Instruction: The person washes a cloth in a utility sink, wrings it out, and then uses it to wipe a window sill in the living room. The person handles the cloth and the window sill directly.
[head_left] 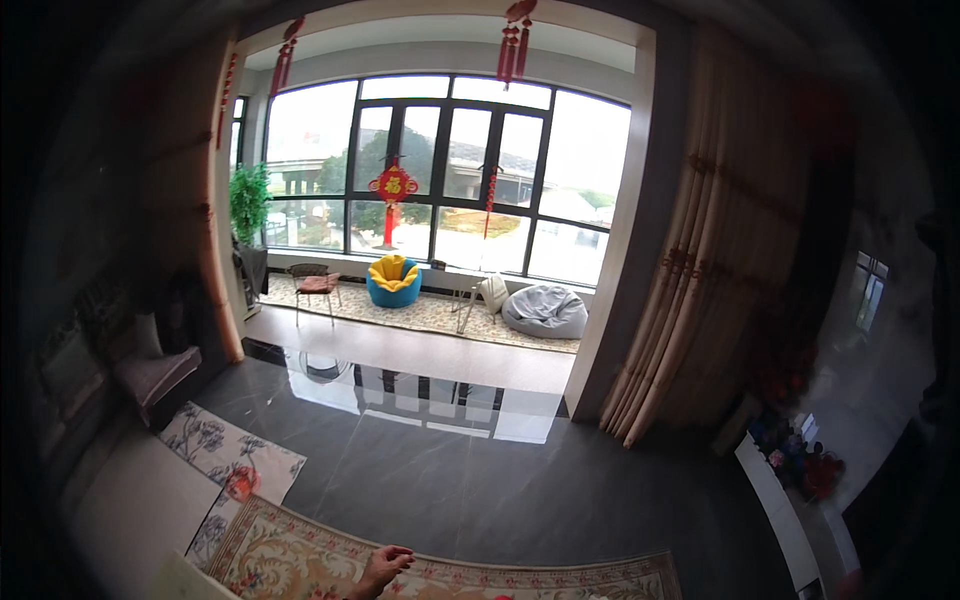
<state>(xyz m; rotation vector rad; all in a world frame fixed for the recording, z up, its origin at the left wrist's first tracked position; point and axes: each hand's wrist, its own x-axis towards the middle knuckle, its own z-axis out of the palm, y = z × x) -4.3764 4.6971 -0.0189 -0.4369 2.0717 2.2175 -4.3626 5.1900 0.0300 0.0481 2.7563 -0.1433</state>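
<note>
My left hand (383,569) comes up from the lower edge, left of the middle, over a patterned rug (285,545). Its fingers point to the right, loosely bent and a little apart, and I see nothing in them. The rug is beige with a floral border and lies on the dark floor below the hand. My right hand is out of the picture. Small red bits show at the bottom edge to the right of my hand, too cut off to name.
Glossy dark tiles (400,480) stretch toward a window bay. There stand a chair (316,284), a yellow-and-blue beanbag (394,282) and a grey beanbag (545,312). A sofa seat (158,372) is at left, curtains (665,330) and a low white cabinet (775,500) at right.
</note>
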